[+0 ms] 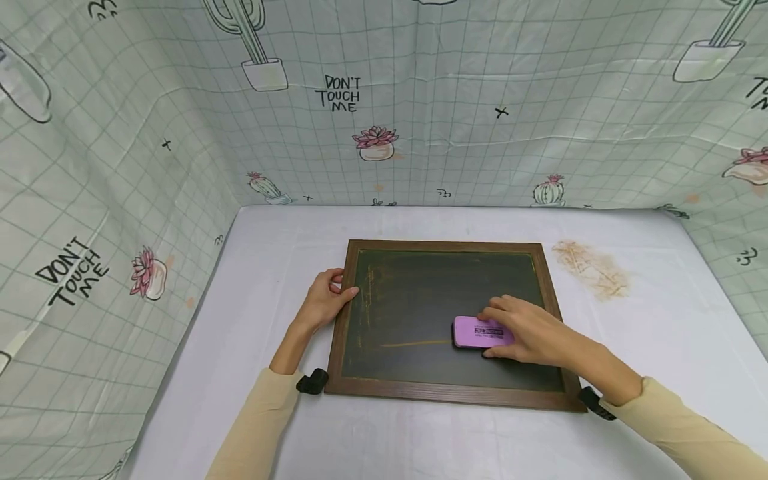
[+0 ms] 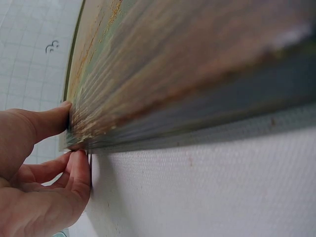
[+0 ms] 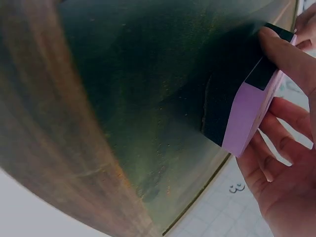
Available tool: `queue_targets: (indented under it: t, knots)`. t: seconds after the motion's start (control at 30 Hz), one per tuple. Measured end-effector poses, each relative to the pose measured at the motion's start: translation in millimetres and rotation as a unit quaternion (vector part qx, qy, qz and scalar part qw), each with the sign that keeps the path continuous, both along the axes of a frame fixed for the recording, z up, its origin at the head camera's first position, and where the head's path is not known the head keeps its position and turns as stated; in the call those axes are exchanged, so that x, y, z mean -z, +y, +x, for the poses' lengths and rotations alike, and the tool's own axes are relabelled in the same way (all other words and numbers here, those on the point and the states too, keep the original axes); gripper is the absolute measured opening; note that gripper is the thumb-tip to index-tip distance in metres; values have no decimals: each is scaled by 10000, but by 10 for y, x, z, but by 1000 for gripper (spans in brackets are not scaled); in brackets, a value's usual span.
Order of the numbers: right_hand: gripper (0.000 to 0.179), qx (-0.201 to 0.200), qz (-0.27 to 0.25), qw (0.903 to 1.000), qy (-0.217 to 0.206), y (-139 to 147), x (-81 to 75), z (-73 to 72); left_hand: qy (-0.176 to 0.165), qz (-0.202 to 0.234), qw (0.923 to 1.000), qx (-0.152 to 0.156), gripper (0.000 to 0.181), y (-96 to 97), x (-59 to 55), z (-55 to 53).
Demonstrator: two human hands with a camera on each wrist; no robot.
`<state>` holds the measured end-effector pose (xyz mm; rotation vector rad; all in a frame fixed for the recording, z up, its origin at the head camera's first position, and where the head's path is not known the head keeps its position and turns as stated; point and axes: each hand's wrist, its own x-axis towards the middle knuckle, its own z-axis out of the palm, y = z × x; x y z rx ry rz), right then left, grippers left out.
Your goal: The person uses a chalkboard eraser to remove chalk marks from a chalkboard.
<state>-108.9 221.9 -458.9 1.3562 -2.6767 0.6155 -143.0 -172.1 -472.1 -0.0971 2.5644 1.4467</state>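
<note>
A chalkboard (image 1: 414, 293) in a brown wooden frame lies flat on the white table. My left hand (image 1: 322, 298) pinches the frame's left side, thumb on top and fingers at the outer edge, as the left wrist view shows up close. In my right hand (image 1: 528, 330) is a pink and black board eraser (image 1: 465, 332), gripped between thumb and fingers, its black side against the board. To the eraser's left runs a thin yellowish chalk line (image 1: 414, 344). Fainter yellow marks (image 1: 369, 287) streak the board near its left edge. In the right wrist view, the eraser (image 3: 245, 118) is seen from its end.
A brownish powdery smear (image 1: 591, 268) marks the white tabletop (image 1: 288, 233) right of the board. Grid-patterned cloth (image 1: 456, 133) with cactus drawings hangs behind the table and at both sides. Black bands (image 1: 312, 382) sit at both wrists.
</note>
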Motion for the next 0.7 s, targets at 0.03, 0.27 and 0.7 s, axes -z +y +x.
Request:
queue_targets:
  t: [0.03,0.27,0.7]
  knots:
    - [48,-2,14,10000,-25,-12,1,-3,-7,-2,10000,-3,60,0,0,1]
    - [48,-117,-12,9999,-42,-88,2,-18,-61,-36,10000,12,60,2,16,0]
    - [49,-349,-21,9994,33,-232,-13,-74,-27,-46,10000,-35,60,-10,11,-5]
